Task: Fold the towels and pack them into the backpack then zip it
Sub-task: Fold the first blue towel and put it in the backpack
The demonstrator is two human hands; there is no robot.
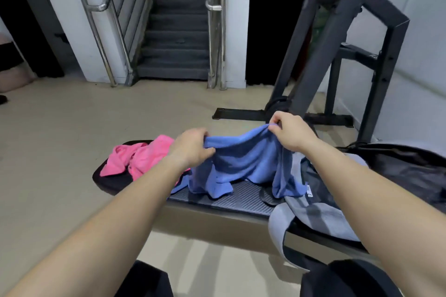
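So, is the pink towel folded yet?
Not folded. The pink towel lies crumpled in a loose heap on the bench, while the left hand and right hand grip the blue towel.

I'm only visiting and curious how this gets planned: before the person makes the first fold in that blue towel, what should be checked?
1. Left hand grips the blue towel at its top edge: ok.
2. Right hand pinches the same edge further along: ok.
3. Blue towel hanging smooth: not ok, it sags, its lower part bunched on the bench.
4. Pink towel folded: not ok, crumpled at the bench's left end.
5. Backpack open for packing: cannot tell, the right arm and the towel cover its mouth.
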